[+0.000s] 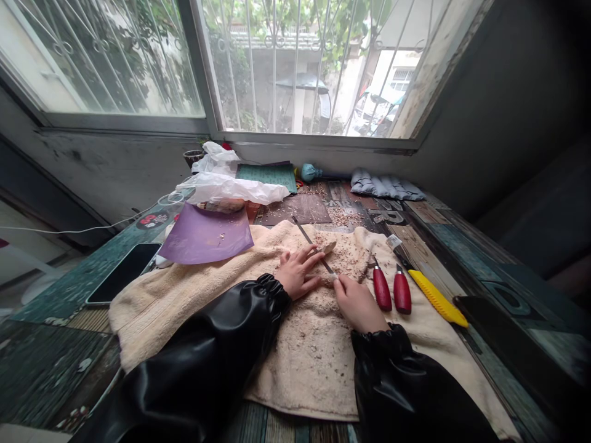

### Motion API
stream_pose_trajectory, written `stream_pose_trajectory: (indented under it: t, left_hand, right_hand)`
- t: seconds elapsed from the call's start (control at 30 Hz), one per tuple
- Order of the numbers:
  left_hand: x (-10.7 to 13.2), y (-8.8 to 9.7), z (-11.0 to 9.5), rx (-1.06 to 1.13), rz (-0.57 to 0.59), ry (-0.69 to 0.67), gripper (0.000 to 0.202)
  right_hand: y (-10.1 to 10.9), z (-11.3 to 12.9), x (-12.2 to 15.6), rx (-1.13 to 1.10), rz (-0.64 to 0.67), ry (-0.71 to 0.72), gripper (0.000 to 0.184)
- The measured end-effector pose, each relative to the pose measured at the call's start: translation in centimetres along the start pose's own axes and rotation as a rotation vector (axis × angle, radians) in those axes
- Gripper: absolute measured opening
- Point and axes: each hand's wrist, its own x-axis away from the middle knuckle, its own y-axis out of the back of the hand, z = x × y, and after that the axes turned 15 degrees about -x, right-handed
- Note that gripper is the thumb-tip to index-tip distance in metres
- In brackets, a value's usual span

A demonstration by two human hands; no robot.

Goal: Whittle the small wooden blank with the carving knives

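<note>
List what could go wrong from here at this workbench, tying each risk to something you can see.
1. The slim metal tool in the right hand passes right by the fingers of the left hand; a slip could scrape them.
2. The small pale piece is being worked over a soft, rumpled towel, so it might shift under pressure.
3. Two red-handled tools lie close beside the right hand, which could knock them.

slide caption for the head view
Left hand against a small wooden piece, right hand gripping a slim dark tool over a shavings-strewn towel
</note>
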Motion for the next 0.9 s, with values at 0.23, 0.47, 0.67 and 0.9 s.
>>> stream_pose_trajectory:
  t: [0.23, 0.47, 0.67, 0.9]
  left_hand:
    - [-0.1, 0.1, 0.1, 0.041, 0.011, -0.002, 0.052]
    - [-0.1, 0.2, 0.0, 0.045, 0.012, 0.004, 0.052]
    - [-0.1, 0.0, 0.1, 0.031, -0.004, 0.002, 0.052]
    - [0.0, -0.1, 0.1, 0.001, -0.005, -0.014, 0.051]
  right_hand:
    - [0.4, 0.1, 0.1, -0.024, 0.013, -0.001, 0.032]
    - [0.4, 0.0, 0.0, -0.059, 0.011, -0.012, 0.035]
    - [0.1, -0.7, -0.5, -0.107, 0.013, 0.005, 0.032]
    - [0.3, -1.6, -1.1, -0.107, 0.037, 0.008, 0.032]
